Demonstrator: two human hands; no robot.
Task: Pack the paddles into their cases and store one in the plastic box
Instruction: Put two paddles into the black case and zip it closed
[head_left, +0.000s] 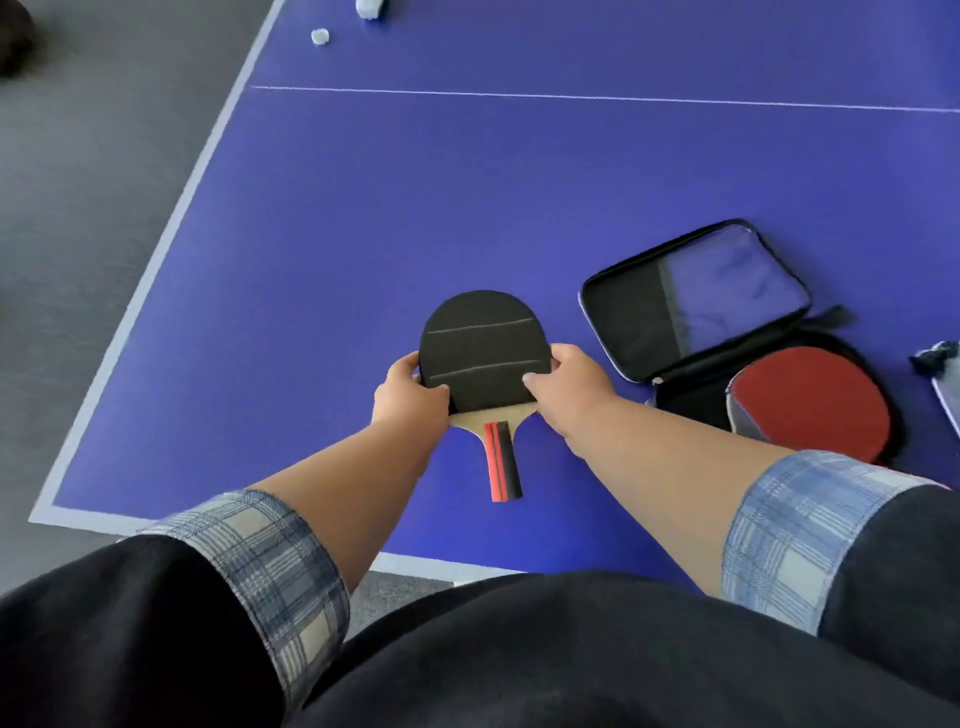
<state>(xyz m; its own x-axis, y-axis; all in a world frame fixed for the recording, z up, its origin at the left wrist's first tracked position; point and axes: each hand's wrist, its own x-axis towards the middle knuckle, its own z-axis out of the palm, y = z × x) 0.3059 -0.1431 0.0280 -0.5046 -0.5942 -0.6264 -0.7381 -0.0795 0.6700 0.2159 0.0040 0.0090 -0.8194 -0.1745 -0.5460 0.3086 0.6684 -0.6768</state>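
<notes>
On the table (519, 197), one paddle (483, 358) lies left of the open case (696, 306) (second paddle (826, 400) inside).

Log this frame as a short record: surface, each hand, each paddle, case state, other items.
surface: blue table
left hand: grips black paddle's left edge
right hand: grips its right edge
black paddle: held between both hands, handle toward the person, not in a case
red paddle: lying in the lower half of the open case
open case: unzipped, lid laid back, right of the hands
other: two small white objects at far edge, unidentifiable
</notes>
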